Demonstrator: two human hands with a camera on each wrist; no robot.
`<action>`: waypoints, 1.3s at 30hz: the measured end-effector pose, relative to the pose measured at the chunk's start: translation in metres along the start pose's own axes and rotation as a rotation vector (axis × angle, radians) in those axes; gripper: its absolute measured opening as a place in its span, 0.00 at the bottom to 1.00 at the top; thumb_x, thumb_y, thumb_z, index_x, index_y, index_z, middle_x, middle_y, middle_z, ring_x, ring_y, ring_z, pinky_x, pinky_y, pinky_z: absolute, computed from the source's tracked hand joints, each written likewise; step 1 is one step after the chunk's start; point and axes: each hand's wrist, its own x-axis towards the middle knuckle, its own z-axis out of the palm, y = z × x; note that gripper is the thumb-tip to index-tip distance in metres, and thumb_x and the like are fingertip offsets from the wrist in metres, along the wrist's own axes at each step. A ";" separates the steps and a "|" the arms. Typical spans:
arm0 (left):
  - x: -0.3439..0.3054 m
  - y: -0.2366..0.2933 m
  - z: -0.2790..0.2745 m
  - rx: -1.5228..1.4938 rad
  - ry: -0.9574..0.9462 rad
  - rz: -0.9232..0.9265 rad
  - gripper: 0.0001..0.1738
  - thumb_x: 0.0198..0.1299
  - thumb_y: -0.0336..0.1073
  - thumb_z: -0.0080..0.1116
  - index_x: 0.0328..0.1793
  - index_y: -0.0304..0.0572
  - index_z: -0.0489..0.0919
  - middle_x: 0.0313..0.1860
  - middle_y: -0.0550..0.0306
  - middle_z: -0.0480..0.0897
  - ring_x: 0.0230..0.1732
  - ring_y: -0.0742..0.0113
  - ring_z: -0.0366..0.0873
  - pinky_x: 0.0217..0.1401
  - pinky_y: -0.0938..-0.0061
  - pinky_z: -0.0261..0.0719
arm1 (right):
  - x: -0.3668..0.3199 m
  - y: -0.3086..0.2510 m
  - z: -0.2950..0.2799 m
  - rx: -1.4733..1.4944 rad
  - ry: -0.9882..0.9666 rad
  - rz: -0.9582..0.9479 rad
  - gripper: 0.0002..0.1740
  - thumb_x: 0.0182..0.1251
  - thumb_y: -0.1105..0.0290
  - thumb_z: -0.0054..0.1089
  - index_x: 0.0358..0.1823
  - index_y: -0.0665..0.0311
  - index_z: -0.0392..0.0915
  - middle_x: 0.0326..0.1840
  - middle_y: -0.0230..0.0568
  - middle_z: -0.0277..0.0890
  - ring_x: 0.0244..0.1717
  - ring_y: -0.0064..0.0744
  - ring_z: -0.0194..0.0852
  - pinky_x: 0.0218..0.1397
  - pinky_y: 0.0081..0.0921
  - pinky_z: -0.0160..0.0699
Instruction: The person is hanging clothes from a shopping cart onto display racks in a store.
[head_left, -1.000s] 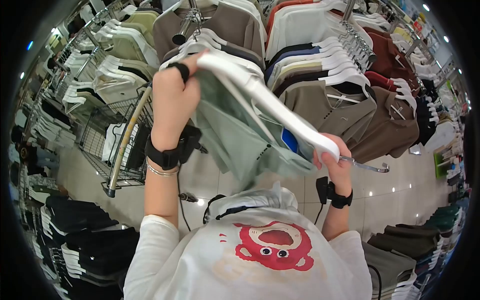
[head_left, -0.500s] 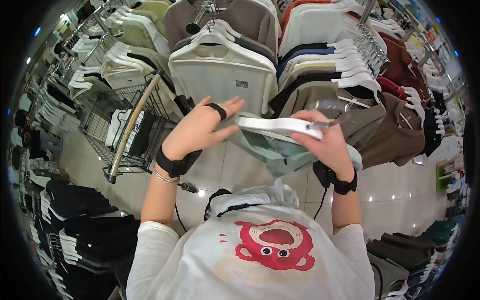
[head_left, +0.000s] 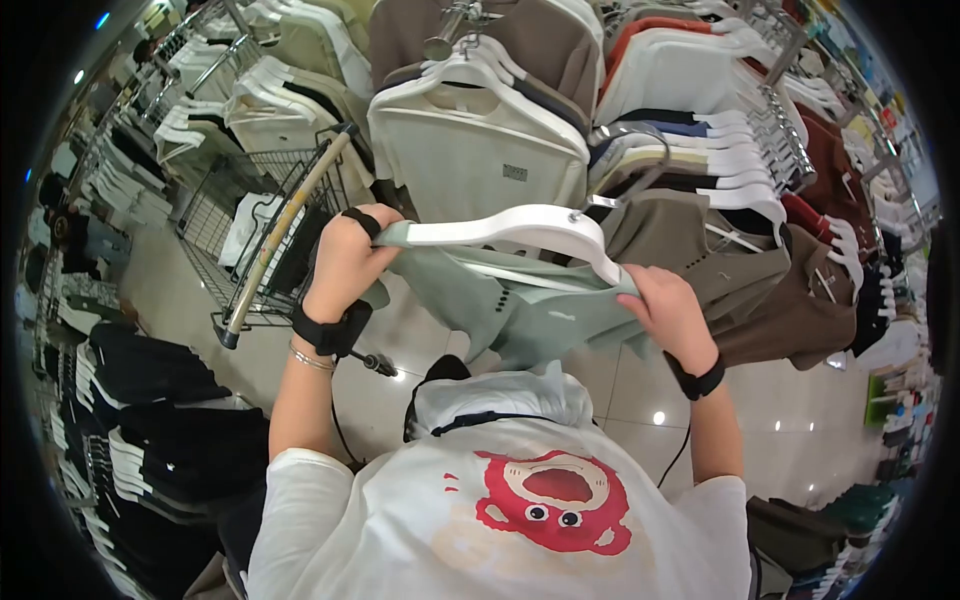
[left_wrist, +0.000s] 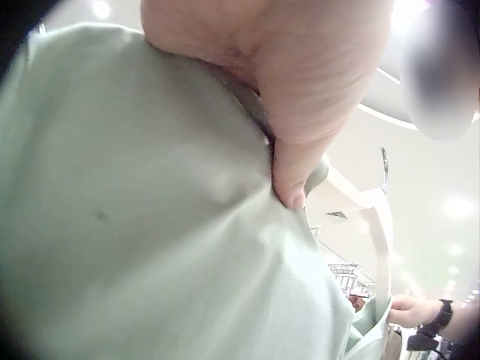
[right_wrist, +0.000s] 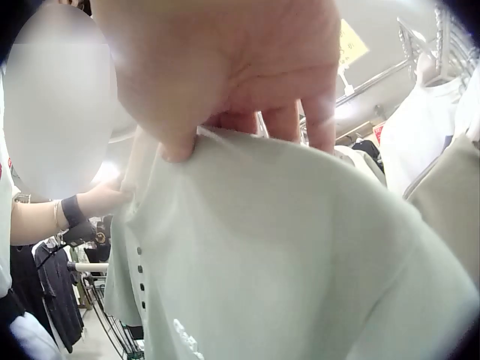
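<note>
A pale green shirt [head_left: 520, 305] hangs on a white hanger [head_left: 510, 226] between both hands, in front of the chest. It has a row of dark buttons and a small white mark on the chest. My left hand [head_left: 350, 258] pinches the shirt's left shoulder at the hanger's end. At the opposite shoulder, my right hand [head_left: 672, 312] grips the cloth with the thumb in front. The hanger's metal hook [head_left: 655, 150] points up and away. In the left wrist view the thumb presses the green cloth [left_wrist: 150, 217]; the right wrist view shows fingers behind the shoulder [right_wrist: 255, 195].
Ahead is a rack with a cream sweatshirt [head_left: 470, 150] in front. Brown shirts [head_left: 690, 250] hang close beyond the right hand. A wire shopping cart [head_left: 250, 215] with folded clothes stands at the left. Dark garments [head_left: 150, 390] hang at the lower left.
The hanger has turned from steeply slanted to nearly level, its hook now up. The left hand went from spread fingers to pinching one shoulder; the right moved from the hanger to the other shoulder.
</note>
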 end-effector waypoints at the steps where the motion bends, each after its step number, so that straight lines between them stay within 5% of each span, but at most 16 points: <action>1: -0.003 -0.009 -0.002 0.003 0.000 -0.011 0.10 0.41 0.25 0.60 0.33 0.38 0.78 0.27 0.51 0.79 0.30 0.50 0.77 0.32 0.66 0.74 | 0.003 -0.001 0.008 -0.099 0.081 -0.014 0.11 0.52 0.71 0.64 0.37 0.63 0.76 0.32 0.41 0.76 0.36 0.43 0.72 0.37 0.34 0.73; 4: -0.004 -0.034 0.001 0.054 -0.058 -0.044 0.09 0.41 0.24 0.60 0.32 0.38 0.78 0.26 0.50 0.78 0.29 0.49 0.77 0.31 0.66 0.74 | 0.028 -0.004 0.012 -0.242 0.239 -0.070 0.05 0.50 0.73 0.64 0.24 0.61 0.75 0.27 0.38 0.75 0.31 0.37 0.74 0.29 0.29 0.74; 7: -0.006 -0.051 0.005 0.013 -0.051 -0.037 0.09 0.41 0.25 0.61 0.32 0.38 0.78 0.27 0.49 0.78 0.30 0.49 0.77 0.31 0.67 0.74 | 0.049 -0.008 0.015 -0.204 0.283 -0.216 0.07 0.51 0.73 0.63 0.31 0.62 0.76 0.30 0.39 0.76 0.33 0.38 0.74 0.33 0.31 0.75; 12: 0.009 -0.081 -0.003 -0.039 0.033 -0.050 0.10 0.42 0.24 0.60 0.34 0.38 0.79 0.29 0.49 0.80 0.32 0.51 0.78 0.33 0.68 0.75 | 0.066 0.004 0.043 -0.065 0.220 -0.028 0.18 0.54 0.69 0.63 0.47 0.64 0.74 0.36 0.41 0.77 0.35 0.42 0.76 0.37 0.33 0.75; 22: 0.101 -0.156 0.012 -0.109 -0.183 -0.253 0.11 0.50 0.35 0.63 0.37 0.36 0.79 0.27 0.45 0.79 0.30 0.49 0.78 0.34 0.66 0.74 | 0.158 0.024 0.073 -0.255 0.401 0.155 0.11 0.58 0.66 0.60 0.38 0.62 0.71 0.31 0.42 0.74 0.32 0.44 0.75 0.31 0.36 0.73; 25: 0.104 -0.176 0.045 -0.158 -0.205 -0.218 0.16 0.52 0.40 0.63 0.41 0.35 0.78 0.32 0.42 0.80 0.35 0.46 0.77 0.38 0.64 0.74 | 0.180 0.028 0.095 -0.342 0.210 0.259 0.15 0.58 0.61 0.60 0.41 0.62 0.71 0.33 0.41 0.75 0.36 0.43 0.75 0.33 0.34 0.73; 28: 0.103 -0.193 0.074 -0.247 -0.250 -0.069 0.17 0.56 0.41 0.60 0.41 0.32 0.76 0.36 0.42 0.79 0.40 0.44 0.76 0.43 0.62 0.72 | 0.198 0.032 0.122 -0.312 0.261 0.173 0.17 0.58 0.60 0.60 0.43 0.63 0.71 0.35 0.41 0.75 0.39 0.42 0.74 0.38 0.35 0.73; 34: 0.110 -0.216 0.087 -0.027 -0.112 0.098 0.16 0.53 0.40 0.62 0.42 0.38 0.75 0.38 0.50 0.78 0.43 0.50 0.74 0.47 0.60 0.68 | 0.194 0.040 0.150 -0.341 0.336 0.296 0.20 0.54 0.65 0.62 0.47 0.65 0.71 0.37 0.42 0.72 0.40 0.45 0.70 0.44 0.36 0.69; 39: 0.105 -0.216 0.105 0.118 0.184 0.045 0.19 0.53 0.29 0.58 0.53 0.41 0.73 0.47 0.50 0.76 0.53 0.51 0.71 0.66 0.52 0.59 | 0.184 0.029 0.192 -0.415 0.469 0.467 0.25 0.55 0.69 0.60 0.56 0.65 0.68 0.46 0.44 0.70 0.49 0.47 0.66 0.55 0.42 0.64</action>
